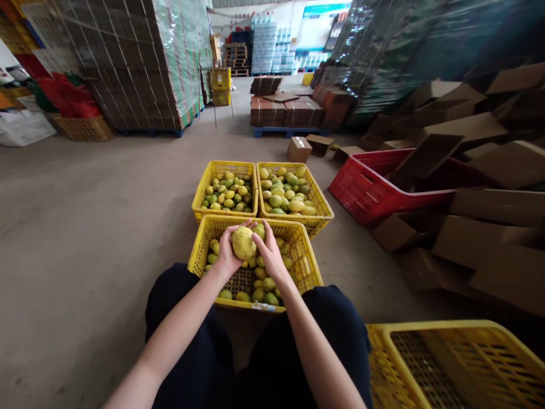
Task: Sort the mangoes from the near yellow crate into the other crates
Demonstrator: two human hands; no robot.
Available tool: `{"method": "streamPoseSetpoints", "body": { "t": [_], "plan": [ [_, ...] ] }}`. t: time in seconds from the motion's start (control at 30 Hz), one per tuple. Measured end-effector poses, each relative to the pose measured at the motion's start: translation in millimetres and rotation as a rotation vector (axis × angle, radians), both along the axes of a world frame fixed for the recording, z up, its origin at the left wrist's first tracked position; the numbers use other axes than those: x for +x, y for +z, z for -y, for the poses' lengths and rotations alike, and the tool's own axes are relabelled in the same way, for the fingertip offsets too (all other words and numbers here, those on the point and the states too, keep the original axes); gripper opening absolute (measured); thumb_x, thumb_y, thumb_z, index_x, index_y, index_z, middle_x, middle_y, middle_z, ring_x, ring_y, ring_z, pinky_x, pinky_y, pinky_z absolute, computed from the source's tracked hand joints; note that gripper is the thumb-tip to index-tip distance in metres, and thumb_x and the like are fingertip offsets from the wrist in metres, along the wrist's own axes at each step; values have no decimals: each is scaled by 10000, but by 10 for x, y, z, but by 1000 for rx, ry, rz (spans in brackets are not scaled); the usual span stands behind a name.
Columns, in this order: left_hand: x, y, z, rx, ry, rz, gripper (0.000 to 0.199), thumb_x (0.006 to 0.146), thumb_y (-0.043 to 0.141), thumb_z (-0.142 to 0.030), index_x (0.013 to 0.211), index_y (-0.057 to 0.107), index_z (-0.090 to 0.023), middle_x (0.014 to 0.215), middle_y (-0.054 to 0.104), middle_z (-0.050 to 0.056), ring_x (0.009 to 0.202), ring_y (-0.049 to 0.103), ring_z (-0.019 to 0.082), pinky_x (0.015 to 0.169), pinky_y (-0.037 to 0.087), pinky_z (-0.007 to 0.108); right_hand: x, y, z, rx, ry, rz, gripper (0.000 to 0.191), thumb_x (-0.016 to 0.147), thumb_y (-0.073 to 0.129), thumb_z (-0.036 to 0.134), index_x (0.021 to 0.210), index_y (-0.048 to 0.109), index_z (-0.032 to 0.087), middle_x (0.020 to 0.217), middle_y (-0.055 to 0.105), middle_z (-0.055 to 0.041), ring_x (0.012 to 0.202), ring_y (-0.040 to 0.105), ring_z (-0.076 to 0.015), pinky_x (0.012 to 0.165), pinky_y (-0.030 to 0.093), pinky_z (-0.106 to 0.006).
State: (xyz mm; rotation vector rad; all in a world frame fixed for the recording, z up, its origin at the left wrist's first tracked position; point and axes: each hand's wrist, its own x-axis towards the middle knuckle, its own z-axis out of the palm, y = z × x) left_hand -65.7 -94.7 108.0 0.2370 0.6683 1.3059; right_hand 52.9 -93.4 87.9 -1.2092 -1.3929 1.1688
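Observation:
Above the near yellow crate (306, 258), my left hand (229, 250) is closed around a lumpy yellow-green fruit (244, 244). My right hand (271, 257) grips a greener fruit (259, 230) just beside it, its thumb close to the yellow one. The exact kind of fruit is hard to tell. Inside the near crate, similar fruits (269, 284) lie mostly along the right and front, and bare mesh floor shows at the left middle. My hands and forearms hide part of its contents.
Two yellow crates full of fruit, one left (202, 193) and one right (326, 211), stand just beyond. Another yellow crate (443, 326) is by my right knee. A red crate (361, 187) and piled cardboard boxes (489, 238) occupy the right. Wrapped pallet stacks (128, 62) rise behind.

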Motion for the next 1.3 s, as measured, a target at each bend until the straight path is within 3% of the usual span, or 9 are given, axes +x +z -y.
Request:
{"method": "streamPoseSetpoints", "body": {
  "t": [0.17,0.3,0.4,0.53,0.73,0.9,1.07,1.2,1.3],
  "plan": [
    [13,-53,22,41,-34,-14,402,681,524,-283,1020,670,-126,980,713,90,967,664,225,815,535,300,-47,-100,78,42,99,156,953,737,621,628,1511,208,255,1486,269,-141,1439,225,-310,1169,200,-507],
    [2,-44,35,-12,3,-28,291,703,534,-308,880,678,-127,864,719,81,927,675,230,785,540,290,-87,-130,133,163,131,204,1069,630,737,611,1501,257,219,1535,155,-168,1463,147,-341,1169,206,-512],
    [-18,-40,32,-25,21,-7,258,734,532,-329,827,668,-131,827,719,78,914,681,235,786,542,291,-128,-116,177,272,134,224,995,615,783,541,1447,368,187,1543,185,-187,1465,155,-344,1169,216,-504],
    [-48,-52,18,-25,3,3,272,767,511,-316,840,677,-114,872,726,98,941,682,241,807,542,292,-184,-101,241,369,96,211,722,644,792,436,1285,541,217,1537,271,-159,1441,251,-343,1150,274,-488],
    [-63,-41,15,-61,82,-61,173,811,534,-193,843,688,-121,826,726,63,848,696,191,772,544,251,-182,-39,287,436,109,137,614,642,800,362,1201,599,204,1532,317,-171,1402,342,-343,1126,315,-478],
    [-102,-10,22,-104,38,-61,143,840,578,-229,853,679,-130,749,704,41,692,688,170,693,554,258,-140,-5,263,408,163,13,599,640,811,356,1188,613,218,1520,359,-160,1383,380,-330,1126,315,-478],
    [-126,-19,-14,-126,39,11,200,897,508,-258,900,662,-130,810,713,57,746,696,185,758,564,296,-130,4,227,273,207,-226,628,621,831,335,1191,591,227,1437,484,-133,1340,447,-302,1117,341,-453],
    [-133,-55,-91,-84,126,82,275,931,429,-290,946,655,-135,847,715,68,828,694,195,780,565,304,-130,85,208,127,118,-381,609,609,831,319,1150,564,234,1244,630,-87,1192,572,-276,1039,438,-429],
    [-145,-53,-125,-73,131,78,234,882,508,-301,999,657,-163,846,711,48,813,690,187,756,568,294,-122,137,192,52,51,-400,580,585,836,304,1095,569,231,1125,672,-59,1074,621,-259,971,487,-410]
  ]
}}
